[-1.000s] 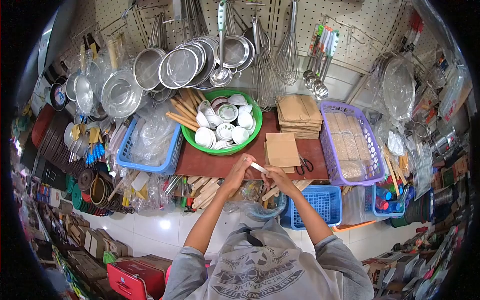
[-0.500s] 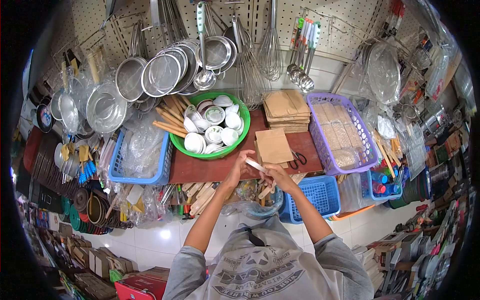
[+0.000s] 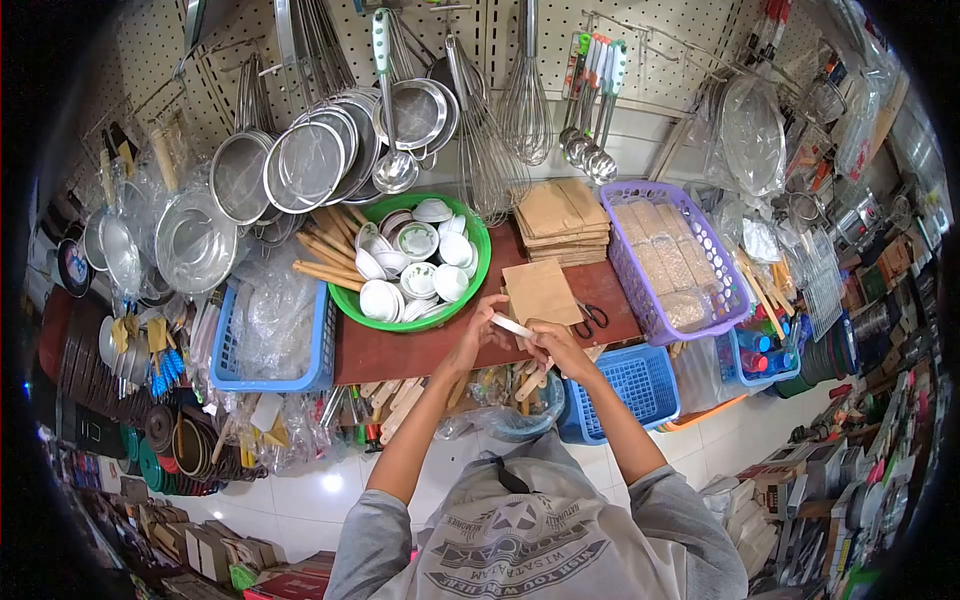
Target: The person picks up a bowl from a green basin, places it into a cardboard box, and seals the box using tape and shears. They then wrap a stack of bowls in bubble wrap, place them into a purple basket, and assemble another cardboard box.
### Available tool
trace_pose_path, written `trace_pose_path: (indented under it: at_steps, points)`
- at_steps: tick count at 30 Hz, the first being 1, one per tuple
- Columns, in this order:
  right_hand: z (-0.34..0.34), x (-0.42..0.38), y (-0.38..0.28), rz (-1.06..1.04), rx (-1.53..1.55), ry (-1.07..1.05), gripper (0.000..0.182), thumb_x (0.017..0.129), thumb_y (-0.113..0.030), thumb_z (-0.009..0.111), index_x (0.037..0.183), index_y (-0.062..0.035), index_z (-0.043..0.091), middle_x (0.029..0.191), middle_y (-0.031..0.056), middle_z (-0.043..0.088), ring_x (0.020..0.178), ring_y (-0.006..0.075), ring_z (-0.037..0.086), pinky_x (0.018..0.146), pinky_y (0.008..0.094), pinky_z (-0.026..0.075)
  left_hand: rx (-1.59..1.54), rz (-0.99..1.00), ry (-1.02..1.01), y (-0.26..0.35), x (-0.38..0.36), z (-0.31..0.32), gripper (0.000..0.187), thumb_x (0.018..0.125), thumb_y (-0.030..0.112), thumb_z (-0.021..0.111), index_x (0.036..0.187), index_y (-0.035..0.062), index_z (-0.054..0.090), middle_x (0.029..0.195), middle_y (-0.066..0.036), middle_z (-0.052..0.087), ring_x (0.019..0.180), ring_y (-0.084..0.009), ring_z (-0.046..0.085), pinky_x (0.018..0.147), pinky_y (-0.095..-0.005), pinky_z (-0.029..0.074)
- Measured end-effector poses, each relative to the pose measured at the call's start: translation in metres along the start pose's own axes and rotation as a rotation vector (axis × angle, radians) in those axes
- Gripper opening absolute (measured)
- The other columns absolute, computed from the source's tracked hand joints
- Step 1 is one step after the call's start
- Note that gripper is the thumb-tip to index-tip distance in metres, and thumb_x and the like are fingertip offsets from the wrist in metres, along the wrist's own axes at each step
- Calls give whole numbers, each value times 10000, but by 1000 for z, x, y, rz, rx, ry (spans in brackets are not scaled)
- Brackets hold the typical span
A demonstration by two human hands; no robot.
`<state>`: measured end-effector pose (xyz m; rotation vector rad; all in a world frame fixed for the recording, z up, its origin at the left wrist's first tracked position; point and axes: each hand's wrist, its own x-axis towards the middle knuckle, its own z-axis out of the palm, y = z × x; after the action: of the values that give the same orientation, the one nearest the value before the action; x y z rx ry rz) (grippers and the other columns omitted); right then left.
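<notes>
Between my hands is a narrow white band-shaped piece [image 3: 512, 325], seen edge-on; it looks like a roll of tape, but its kind is not certain. My left hand [image 3: 474, 338] has its fingertips closed on the left end. My right hand [image 3: 557, 348] pinches the right end, its fingers curled. Both hands are above the front edge of the reddish-brown table [image 3: 390, 355]. Just beyond them lie flat brown paper pieces [image 3: 541, 291], with black-handled scissors [image 3: 592, 319] partly beside them.
Behind are a green basin [image 3: 372, 323] of small white bowls and a stack of brown paper [image 3: 565, 215]. A purple basket [image 3: 655, 325] holds wrapped packs. Blue baskets [image 3: 270, 382] stand at the sides. Strainers [image 3: 305, 168] and whisks [image 3: 525, 110] hang overhead.
The whole view has shifted slightly, so the table and hanging goods appear a little further left. My hands keep almost the same pose around the white piece.
</notes>
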<state>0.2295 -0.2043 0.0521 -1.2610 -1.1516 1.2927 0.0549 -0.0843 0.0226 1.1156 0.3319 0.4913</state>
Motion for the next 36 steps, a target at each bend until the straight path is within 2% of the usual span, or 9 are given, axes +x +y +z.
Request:
trace_pose_path:
  at_steps: [6, 12, 15, 18, 22, 25, 28, 33, 36]
  points:
    - [7, 9, -15, 18, -18, 58, 199, 909, -187, 438, 776, -62, 516, 609, -28, 410, 517, 83, 418, 522, 262, 436, 371, 167, 22, 7, 15, -1, 623, 991, 491, 463, 1430, 72, 321, 1082, -85, 581, 916, -166, 590, 819, -314, 503]
    - [0, 25, -6, -88, 48, 46, 207, 949, -169, 449, 822, -43, 553, 612, -28, 433, 517, 66, 416, 487, 239, 410, 94, 84, -66, 17, 31, -23, 608, 990, 464, 486, 1430, 73, 336, 1082, -74, 577, 929, -175, 593, 841, -324, 486]
    - [2, 32, -1, -105, 37, 96, 211, 967, -155, 452, 856, -28, 579, 618, -18, 469, 510, 62, 423, 479, 228, 401, 148, 96, -99, 25, 36, -22, 486, 1007, 380, 456, 1393, 90, 395, 1024, -45, 552, 880, -135, 553, 802, -285, 464]
    - [3, 36, -6, -58, 35, 122, 211, 970, -147, 447, 872, -22, 585, 636, -13, 486, 511, 59, 415, 494, 218, 391, 437, 221, -50, 20, 45, -23, 480, 1020, 407, 403, 1378, 88, 413, 1003, -49, 591, 879, -135, 547, 808, -291, 459]
    - [3, 40, -23, -55, -15, 102, 196, 934, -178, 422, 796, -73, 512, 642, -41, 398, 558, 59, 398, 519, 236, 411, 345, 222, -12, 18, 55, -31, 503, 1021, 447, 378, 1376, 92, 417, 1015, -42, 588, 890, -127, 533, 803, -274, 441]
    - [-4, 48, -18, -118, -64, 32, 198, 925, -180, 414, 798, -66, 514, 639, -40, 394, 550, 64, 392, 524, 242, 422, 215, 213, -70, 18, 59, -39, 521, 1010, 459, 399, 1377, 89, 417, 1034, -35, 566, 897, -122, 525, 793, -261, 429]
    - [-9, 54, -10, -133, -5, 64, 211, 935, -110, 422, 865, -10, 594, 651, -22, 476, 526, 53, 409, 503, 218, 363, 216, 241, -106, 20, 64, -39, 529, 1006, 456, 401, 1378, 80, 414, 1030, -38, 576, 889, -123, 525, 785, -258, 426]
    - [-14, 60, -18, -62, -66, 96, 205, 928, -128, 444, 832, -13, 585, 646, -21, 470, 551, 61, 464, 498, 232, 402, 391, 279, -76, 23, 68, -38, 525, 1012, 449, 378, 1383, 80, 414, 1043, -57, 625, 884, -132, 545, 786, -260, 428]
    - [-16, 64, -24, -90, -84, 29, 210, 922, -156, 440, 817, -18, 559, 672, -14, 453, 565, 71, 457, 511, 241, 435, 218, 283, -39, 20, 70, -40, 542, 1007, 466, 383, 1389, 82, 410, 1068, -63, 627, 908, -139, 559, 790, -272, 433]
